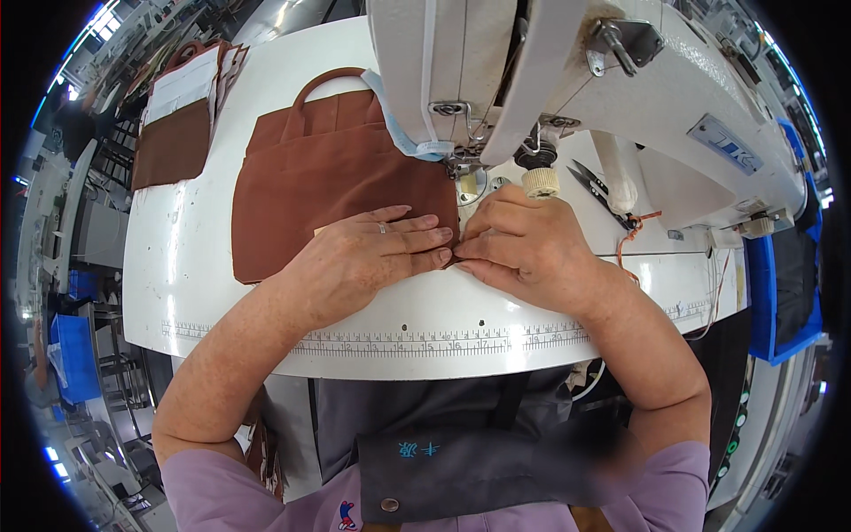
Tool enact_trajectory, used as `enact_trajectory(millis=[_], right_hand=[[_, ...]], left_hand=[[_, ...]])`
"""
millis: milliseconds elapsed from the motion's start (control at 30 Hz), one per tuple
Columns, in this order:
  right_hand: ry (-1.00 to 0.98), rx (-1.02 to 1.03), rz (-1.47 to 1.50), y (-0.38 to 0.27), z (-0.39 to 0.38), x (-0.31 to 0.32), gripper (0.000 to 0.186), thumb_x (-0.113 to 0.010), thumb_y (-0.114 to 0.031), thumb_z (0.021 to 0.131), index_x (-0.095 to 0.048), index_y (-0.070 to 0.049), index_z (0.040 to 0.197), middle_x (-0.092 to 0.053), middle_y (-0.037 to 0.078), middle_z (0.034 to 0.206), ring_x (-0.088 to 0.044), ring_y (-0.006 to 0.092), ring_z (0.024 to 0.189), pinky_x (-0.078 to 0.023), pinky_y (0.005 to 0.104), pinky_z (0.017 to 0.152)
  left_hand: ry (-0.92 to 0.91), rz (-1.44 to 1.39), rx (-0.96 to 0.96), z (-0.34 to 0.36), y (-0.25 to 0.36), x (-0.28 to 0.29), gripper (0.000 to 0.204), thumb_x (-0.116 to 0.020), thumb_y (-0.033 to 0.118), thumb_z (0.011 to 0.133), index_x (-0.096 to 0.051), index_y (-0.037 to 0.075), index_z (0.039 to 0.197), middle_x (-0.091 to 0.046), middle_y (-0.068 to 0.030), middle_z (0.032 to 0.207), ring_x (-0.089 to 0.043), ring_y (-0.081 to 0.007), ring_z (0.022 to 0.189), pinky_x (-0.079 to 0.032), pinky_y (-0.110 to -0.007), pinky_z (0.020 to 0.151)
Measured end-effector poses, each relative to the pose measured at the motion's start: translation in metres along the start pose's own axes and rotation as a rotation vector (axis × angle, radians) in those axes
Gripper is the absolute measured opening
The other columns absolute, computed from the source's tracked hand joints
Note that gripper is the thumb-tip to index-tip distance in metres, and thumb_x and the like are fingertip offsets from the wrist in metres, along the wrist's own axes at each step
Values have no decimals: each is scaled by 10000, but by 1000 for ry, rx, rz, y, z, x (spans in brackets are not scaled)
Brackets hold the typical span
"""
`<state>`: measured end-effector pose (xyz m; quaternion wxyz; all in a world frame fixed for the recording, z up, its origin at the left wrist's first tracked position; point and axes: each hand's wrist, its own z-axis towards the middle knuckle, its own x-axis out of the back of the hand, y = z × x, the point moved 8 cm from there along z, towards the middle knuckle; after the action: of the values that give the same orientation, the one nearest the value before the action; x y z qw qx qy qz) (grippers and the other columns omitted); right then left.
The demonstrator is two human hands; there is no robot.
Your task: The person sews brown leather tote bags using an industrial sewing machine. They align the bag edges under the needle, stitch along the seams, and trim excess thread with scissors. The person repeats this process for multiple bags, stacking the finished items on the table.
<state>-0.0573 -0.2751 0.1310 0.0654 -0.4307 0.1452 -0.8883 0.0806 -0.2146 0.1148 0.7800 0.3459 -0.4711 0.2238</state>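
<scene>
A reddish-brown bag piece with a looped handle lies flat on the white sewing table. Its right edge runs under the head of a sewing machine. My left hand rests flat on the lower right part of the bag, fingers stretched toward the corner. At that corner my right hand pinches the bag's edge between thumb and fingers. The fingertips of both hands nearly meet there. The presser foot and needle area sit just beyond my right hand; the needle itself is too small to make out.
Black thread snips with an orange cord lie right of the machine's needle area. A ruler strip runs along the table's front edge. Brown pieces with papers are stacked at the far left. Blue bins stand at the right.
</scene>
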Motion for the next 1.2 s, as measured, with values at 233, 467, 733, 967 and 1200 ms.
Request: enact_trajectory(millis=[233, 467, 733, 967, 1200], right_hand=[[-71, -157, -64, 13, -3, 3, 138, -825, -161, 792, -774, -127, 916, -676, 6, 887, -642, 236, 833, -502, 380, 754], [-57, -271, -85, 26, 0, 3, 210, -799, -192, 841, -778, -135, 1042, -698, 59, 992, -633, 293, 932, -493, 437, 815], [-106, -343, -168, 30, 0, 2, 328, -768, -252, 882, -760, -128, 1185, -703, 99, 1037, -624, 317, 988, -473, 453, 861], [-84, -317, -137, 31, -2, 2, 352, -765, -262, 883, -746, -105, 1198, -695, 116, 1041, -631, 335, 990, -474, 470, 865], [-85, -312, -135, 30, 1, 3, 341, -768, -254, 883, -747, -104, 1189, -691, 124, 1033, -650, 333, 990, -488, 461, 846]], left_hand=[[25, 59, -15, 10, -9, 1, 367, -616, 53, 892, -763, 98, 1226, -721, -47, 1330, -652, -238, 1294, -520, -414, 1119], [101, 123, -53, 22, -33, 7, 363, -649, 22, 856, -793, 124, 1173, -743, -22, 1289, -693, -242, 1214, -561, -385, 1059], [127, 68, 102, 35, -58, 14, 475, -632, -107, 799, -804, 143, 1165, -768, -63, 1209, -736, -294, 1075, -617, -373, 930], [145, 77, 142, 37, -62, 14, 530, -590, -149, 782, -799, 136, 1176, -780, -102, 1144, -745, -323, 1034, -614, -376, 931], [83, 166, 233, 31, -43, 7, 452, -589, -62, 838, -754, 60, 1240, -736, -149, 1257, -718, -327, 1118, -587, -373, 989]])
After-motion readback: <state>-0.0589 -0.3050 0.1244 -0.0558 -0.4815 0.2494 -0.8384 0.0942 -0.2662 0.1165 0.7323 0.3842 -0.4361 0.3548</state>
